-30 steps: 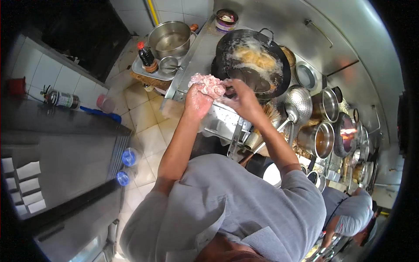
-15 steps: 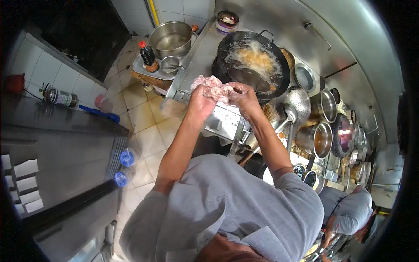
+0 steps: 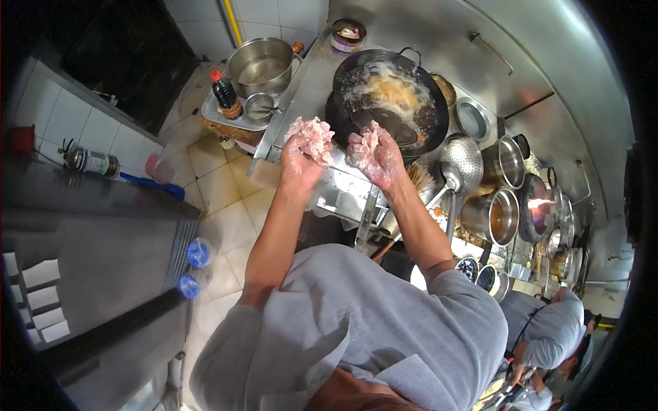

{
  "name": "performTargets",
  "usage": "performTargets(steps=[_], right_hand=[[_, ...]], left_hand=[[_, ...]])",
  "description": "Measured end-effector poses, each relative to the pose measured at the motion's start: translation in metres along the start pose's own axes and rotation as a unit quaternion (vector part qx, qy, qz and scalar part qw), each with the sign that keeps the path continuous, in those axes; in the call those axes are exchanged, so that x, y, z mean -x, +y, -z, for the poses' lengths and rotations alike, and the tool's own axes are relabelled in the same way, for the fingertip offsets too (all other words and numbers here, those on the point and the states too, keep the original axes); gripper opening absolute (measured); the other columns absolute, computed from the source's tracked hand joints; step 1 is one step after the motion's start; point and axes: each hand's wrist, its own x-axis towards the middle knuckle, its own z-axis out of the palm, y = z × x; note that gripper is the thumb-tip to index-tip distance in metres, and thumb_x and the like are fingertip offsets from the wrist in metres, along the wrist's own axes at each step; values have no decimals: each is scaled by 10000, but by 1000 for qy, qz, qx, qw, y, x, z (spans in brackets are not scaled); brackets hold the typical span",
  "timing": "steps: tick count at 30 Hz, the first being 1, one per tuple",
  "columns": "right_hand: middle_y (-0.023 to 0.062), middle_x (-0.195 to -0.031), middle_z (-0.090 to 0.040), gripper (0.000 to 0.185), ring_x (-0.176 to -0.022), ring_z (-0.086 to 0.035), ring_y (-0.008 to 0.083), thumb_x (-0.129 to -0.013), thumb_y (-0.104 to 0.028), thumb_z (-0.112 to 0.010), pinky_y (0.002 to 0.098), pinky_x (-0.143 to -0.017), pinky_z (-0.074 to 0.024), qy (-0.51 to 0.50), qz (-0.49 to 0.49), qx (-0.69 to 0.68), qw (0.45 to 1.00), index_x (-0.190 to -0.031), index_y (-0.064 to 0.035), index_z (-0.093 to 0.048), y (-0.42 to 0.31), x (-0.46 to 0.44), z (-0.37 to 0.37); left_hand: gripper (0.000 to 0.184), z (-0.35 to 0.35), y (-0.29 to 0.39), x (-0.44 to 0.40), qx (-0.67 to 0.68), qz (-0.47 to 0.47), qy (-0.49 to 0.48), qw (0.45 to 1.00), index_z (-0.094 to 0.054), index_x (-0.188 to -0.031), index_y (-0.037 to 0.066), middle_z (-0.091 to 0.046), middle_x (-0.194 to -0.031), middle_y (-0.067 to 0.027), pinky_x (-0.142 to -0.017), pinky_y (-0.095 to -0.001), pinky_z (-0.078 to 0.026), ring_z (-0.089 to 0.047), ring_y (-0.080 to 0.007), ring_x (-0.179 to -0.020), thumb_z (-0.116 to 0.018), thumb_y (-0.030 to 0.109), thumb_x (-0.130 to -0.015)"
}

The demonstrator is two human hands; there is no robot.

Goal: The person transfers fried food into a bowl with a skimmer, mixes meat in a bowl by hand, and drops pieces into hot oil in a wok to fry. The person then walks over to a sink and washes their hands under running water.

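Note:
A clump of pale pink, wet raw meat [image 3: 314, 137] rests in my left hand [image 3: 299, 168], fingers curled round it. My right hand [image 3: 381, 164], palm up and coated with something pale, holds a smaller piece of the same meat [image 3: 370, 140] at its fingers. A gap separates the two hands. Just beyond them is a black wok [image 3: 439, 123] of bubbling oil, with golden food [image 3: 394, 92] frying in it. A dark, rounded utensil lies partly in the oil, on the side towards my right hand.
Right of the wok are a perforated ladle [image 3: 466, 156], a metal pot [image 3: 504, 218] of brown liquid and several pans. To the left, a tray [image 3: 212, 109] bears a dark bottle [image 3: 223, 92] and a small pan; a large pot [image 3: 264, 63] stands close by. Another person [image 3: 555, 329] is at lower right.
My hands have moved apart. The meat they both held is now split, the larger clump in my left hand and a smaller piece in my right, which has turned palm up.

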Motion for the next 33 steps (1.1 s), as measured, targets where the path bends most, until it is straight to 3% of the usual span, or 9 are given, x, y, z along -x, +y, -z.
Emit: performTargets(steps=[7,12,15,17,20,26,30,31,33], right_hand=[[124,-999,-589,224,-690,-539,124,-901,-19,-593,217,-541,-464,5,112,118,987,-1116,-43,-535,-24,15,14],[-53,-619,-385,362,-488,-373,63,-955,-416,-555,215,-433,-318,115,96,268,952,-785,-117,-442,-70,18,41],[23,-574,-449,430,-479,-429,126,-961,-448,-519,293,-441,-370,253,203,388,863,-742,-80,-481,-106,-1,78],[177,-604,-562,488,-508,-529,288,-965,-440,-498,407,-516,-438,215,323,805,449,-750,-6,-548,-146,-12,115],[269,-992,-647,400,-853,-614,490,-949,-363,-471,522,-750,-498,257,120,930,233,-1081,-14,-616,-211,-26,169],[305,-917,-628,376,-861,-617,460,-917,-274,-518,515,-753,-476,315,290,878,214,-1129,30,-581,-275,-37,190],[223,-1000,-662,339,-910,-649,358,-959,-284,-514,417,-770,-502,231,338,801,437,-1073,10,-640,-181,-5,73],[121,-894,-673,262,-769,-645,215,-926,-250,-589,351,-668,-505,138,246,740,611,-1002,-12,-666,-115,13,27],[68,-878,-653,262,-772,-601,137,-854,-251,-709,286,-677,-495,73,230,750,616,-949,-17,-642,-55,23,-3]], left_hand=[[449,10,5,-2,-53,-20,9,998,-534,-1100,101,-585,-1076,-138,-694,-429,-498,-574,-345,-951,-511,44,-656],[423,21,8,-5,-53,3,-20,998,-562,-1090,94,-601,-1076,-142,-740,-454,-500,-581,-350,-972,-521,105,-669],[380,17,5,-1,-43,-7,4,999,-582,-1067,99,-613,-1088,-147,-772,-467,-505,-585,-366,-1014,-533,138,-692],[359,18,5,-2,-44,-7,4,999,-588,-1061,98,-617,-1095,-149,-782,-473,-506,-584,-374,-1031,-541,152,-709],[318,21,6,-4,-58,1,-17,998,-596,-1048,95,-623,-1098,-151,-795,-481,-504,-582,-381,-1048,-548,176,-745],[228,11,-3,-5,-37,22,-31,999,-600,-997,80,-631,-1056,-150,-773,-471,-493,-592,-359,-999,-529,191,-811],[194,8,-6,-5,14,6,0,1000,-600,-970,67,-634,-1028,-150,-786,-467,-486,-598,-341,-958,-515,204,-864],[233,31,-3,-15,-15,10,-86,996,-615,-1022,90,-633,-1102,-156,-848,-499,-469,-582,-352,-1042,-497,226,-874],[238,25,-5,-17,-19,9,-68,997,-612,-1021,76,-632,-1104,-156,-860,-497,-467,-582,-352,-1043,-492,210,-865]])
